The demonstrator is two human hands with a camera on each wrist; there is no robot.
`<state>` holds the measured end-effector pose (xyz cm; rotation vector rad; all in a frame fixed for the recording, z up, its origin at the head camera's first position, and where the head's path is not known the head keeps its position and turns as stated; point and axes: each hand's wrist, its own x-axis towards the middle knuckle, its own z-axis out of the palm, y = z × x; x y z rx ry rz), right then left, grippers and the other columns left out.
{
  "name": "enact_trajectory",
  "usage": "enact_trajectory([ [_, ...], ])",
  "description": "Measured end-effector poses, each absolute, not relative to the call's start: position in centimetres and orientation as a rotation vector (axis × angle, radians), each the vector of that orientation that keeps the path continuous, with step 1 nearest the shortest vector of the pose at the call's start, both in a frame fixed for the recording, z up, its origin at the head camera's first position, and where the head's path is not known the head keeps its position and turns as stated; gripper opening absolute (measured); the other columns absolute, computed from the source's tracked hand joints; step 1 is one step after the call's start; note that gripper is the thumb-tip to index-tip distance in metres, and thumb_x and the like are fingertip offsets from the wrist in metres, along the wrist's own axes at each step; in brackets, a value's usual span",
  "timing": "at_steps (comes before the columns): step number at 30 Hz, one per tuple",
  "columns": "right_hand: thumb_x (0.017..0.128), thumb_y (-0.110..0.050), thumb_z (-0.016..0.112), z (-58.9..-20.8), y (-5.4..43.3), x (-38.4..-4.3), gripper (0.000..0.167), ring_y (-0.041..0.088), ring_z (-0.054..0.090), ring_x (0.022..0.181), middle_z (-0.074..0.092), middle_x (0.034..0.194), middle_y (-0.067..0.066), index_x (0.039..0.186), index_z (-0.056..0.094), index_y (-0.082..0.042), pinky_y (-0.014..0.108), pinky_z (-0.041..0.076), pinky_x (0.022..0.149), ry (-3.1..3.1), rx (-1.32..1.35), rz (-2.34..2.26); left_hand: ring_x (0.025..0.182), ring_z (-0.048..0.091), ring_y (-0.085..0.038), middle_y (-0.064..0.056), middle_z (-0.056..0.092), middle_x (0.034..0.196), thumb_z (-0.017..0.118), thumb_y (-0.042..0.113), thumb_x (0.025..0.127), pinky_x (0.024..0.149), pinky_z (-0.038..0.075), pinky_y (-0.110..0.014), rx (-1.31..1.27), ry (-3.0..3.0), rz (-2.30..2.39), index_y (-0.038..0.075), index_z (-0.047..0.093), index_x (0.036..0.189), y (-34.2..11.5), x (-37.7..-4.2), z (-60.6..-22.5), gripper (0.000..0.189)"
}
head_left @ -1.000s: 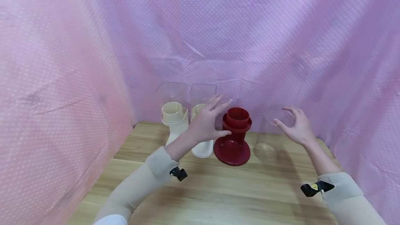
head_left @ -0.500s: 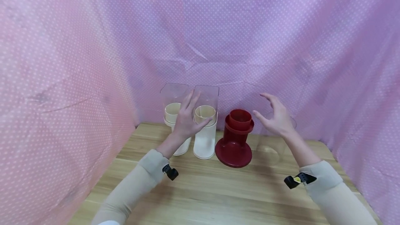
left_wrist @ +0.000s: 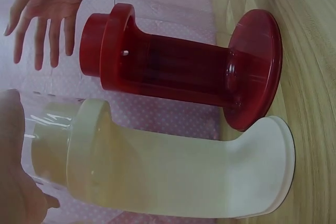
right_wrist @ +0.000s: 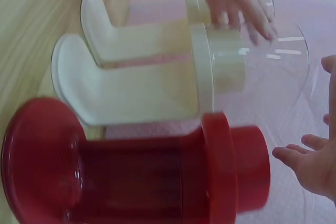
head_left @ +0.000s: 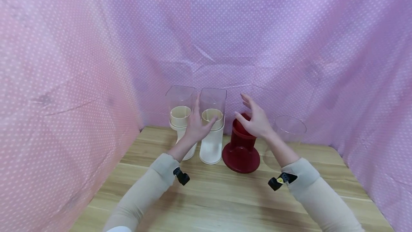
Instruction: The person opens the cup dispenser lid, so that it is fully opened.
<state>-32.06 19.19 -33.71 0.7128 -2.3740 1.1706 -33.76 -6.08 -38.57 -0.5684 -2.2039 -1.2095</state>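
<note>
My left hand, fingers extended and thumb apart, is by the clear square-edged tops of two cream stands. It overlaps the left cream stand and lies beside the right cream stand; I cannot tell whether it touches either. My right hand hovers at the upper end of a red stand, its fingers spread and holding nothing. In the right wrist view a gap shows between this hand and the red collar. The red stand is upright on a round base.
A clear cylinder stands right of the red stand, behind my right forearm, and is hard to see. The stands are in a row on a wooden table. Pink dotted cloth hangs close behind and on both sides.
My right hand has moved left, from the clear cylinder to the red stand. My left hand has moved left, away from the red stand to the cream ones. The stands stay put.
</note>
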Motion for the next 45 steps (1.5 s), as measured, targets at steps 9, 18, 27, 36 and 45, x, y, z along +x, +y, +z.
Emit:
enact_trajectory([
  [9,0.106,-0.027,0.066,-34.9,15.9,-32.5,0.081,0.043,0.042,0.154,0.026,0.175,0.019,0.17,0.02,-0.01,0.056,0.051,0.114,-2.467,0.738,1.299,0.16,0.027,-0.047,-0.021,0.016,0.177,0.073,0.042,0.099,0.128,0.029,-0.064,-0.505,-2.275,-1.298,0.012,0.0,0.172,-6.3,-33.9,-38.9,0.107],
  [18,0.106,-0.023,0.066,-35.9,13.7,-32.9,0.081,0.047,0.046,0.15,0.034,0.17,0.025,0.17,0.017,-0.008,0.054,0.052,0.112,-2.444,0.764,1.295,0.157,0.032,-0.05,-0.028,0.025,0.173,0.071,0.038,0.101,0.128,0.031,-0.062,-0.499,-2.286,-1.262,0.004,0.008,0.17,-6.5,-34.1,-39.2,0.1],
  [27,0.101,-0.013,0.072,-35.9,13.2,-33.5,0.084,0.046,0.053,0.145,0.04,0.167,0.025,0.168,0.023,-0.004,0.051,0.056,0.108,-2.401,0.723,1.3,0.153,0.038,-0.051,-0.033,0.032,0.168,0.072,0.033,0.102,0.127,0.034,-0.062,-0.508,-2.237,-1.227,-0.003,0.014,0.168,-6.2,-34.3,-38.9,0.095],
  [36,0.097,-0.015,0.079,-35.3,13.7,-32.4,0.087,0.042,0.06,0.139,0.045,0.165,0.023,0.167,0.029,-0.002,0.045,0.06,0.101,-2.38,0.709,1.282,0.148,0.045,-0.053,-0.035,0.038,0.164,0.075,0.032,0.1,0.123,0.04,-0.062,-0.519,-2.229,-1.163,-0.006,0.017,0.166,-6.0,-33.3,-38.2,0.096],
  [45,0.093,-0.014,0.083,-34.5,14.6,-30.3,0.085,0.037,0.065,0.134,0.051,0.161,0.023,0.164,0.037,-0.003,0.04,0.063,0.095,-2.308,0.71,1.398,0.108,0.07,-0.042,-0.033,0.067,0.128,0.079,0.04,0.096,0.09,0.061,-0.051,-0.53,-2.227,-1.022,-0.007,0.026,0.164,-6.3,-30.6,-36.5,0.098],
])
